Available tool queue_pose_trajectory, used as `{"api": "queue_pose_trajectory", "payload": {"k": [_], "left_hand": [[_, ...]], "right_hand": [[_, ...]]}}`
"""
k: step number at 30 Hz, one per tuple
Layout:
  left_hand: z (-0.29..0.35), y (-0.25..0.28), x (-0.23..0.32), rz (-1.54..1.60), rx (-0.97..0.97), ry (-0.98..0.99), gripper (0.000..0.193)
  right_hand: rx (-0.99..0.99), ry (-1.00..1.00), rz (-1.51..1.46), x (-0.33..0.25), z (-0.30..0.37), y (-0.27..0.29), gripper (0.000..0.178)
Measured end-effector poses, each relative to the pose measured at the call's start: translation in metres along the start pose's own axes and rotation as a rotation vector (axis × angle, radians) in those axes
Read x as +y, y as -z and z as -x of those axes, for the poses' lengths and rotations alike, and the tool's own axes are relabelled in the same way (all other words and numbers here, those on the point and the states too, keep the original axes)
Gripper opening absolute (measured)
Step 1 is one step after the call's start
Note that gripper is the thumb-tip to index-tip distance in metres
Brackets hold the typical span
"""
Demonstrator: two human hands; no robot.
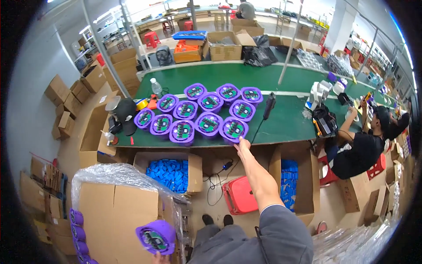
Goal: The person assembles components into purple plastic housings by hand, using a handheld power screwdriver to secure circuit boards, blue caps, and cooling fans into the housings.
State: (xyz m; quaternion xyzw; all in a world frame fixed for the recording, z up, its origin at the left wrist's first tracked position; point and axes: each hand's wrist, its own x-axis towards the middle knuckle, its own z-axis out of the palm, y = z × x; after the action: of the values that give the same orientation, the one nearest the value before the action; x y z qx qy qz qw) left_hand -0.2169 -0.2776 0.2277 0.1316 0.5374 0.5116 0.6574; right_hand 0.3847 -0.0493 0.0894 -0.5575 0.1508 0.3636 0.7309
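Near the lower edge, my left hand (161, 258) grips a purple round-cornered plastic housing (163, 229) with a green circuit board inside, tilted above a large cardboard sheet. Only part of that hand shows. My right arm reaches forward to the bench, where my right hand (241, 146) has its fingers on the near edge of another purple housing (233, 130), at the front right of a group. Several like housings (208, 124) stand close together on the green bench (281, 127), open side up, their boards showing.
A black electric screwdriver (269, 105) hangs right of the housings. Under the bench are boxes of blue parts (167, 175) and a red stool (238, 195). More purple housings (78, 233) line the wrapped pallet's left side (116, 211). A co-worker (360, 149) sits at right.
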Motion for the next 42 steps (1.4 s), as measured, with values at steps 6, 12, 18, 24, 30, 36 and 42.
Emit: {"api": "queue_pose_trajectory", "payload": {"k": [6, 12, 18, 24, 30, 36, 42], "left_hand": [[-0.045, -0.131, -0.039, -0.181, -0.345, 0.261, 0.051], [-0.132, -0.205, -0.082, -0.39, -0.54, 0.557, 0.032], [-0.219, -0.297, -0.076, -0.618, -0.778, 0.628, 0.023], [-0.273, -0.339, -0.046, -0.725, -0.841, 0.542, 0.026], [-0.299, -0.373, -0.084, -0.776, -0.944, 0.642, 0.027], [-0.291, -0.357, -0.136, -0.711, -0.905, 0.611, 0.029], [-0.235, -0.314, -0.145, -0.685, -0.574, 0.489, 0.023]], "right_hand": [[-0.382, -0.061, 0.015, -0.001, 0.036, 0.057, 0.053], [-0.057, -0.339, 0.187, 0.062, 0.087, 0.228, 0.045], [-0.29, -0.772, -0.406, 0.152, 0.229, 0.487, 0.012], [0.504, -0.496, 0.219, 0.106, 0.266, 0.327, 0.009], [0.732, -0.394, 0.248, 0.083, 0.293, 0.359, 0.013], [0.59, -0.544, 0.802, 0.061, 0.279, 0.389, 0.01], [0.319, -0.213, 0.946, -0.015, 0.055, 0.401, 0.013]]}}
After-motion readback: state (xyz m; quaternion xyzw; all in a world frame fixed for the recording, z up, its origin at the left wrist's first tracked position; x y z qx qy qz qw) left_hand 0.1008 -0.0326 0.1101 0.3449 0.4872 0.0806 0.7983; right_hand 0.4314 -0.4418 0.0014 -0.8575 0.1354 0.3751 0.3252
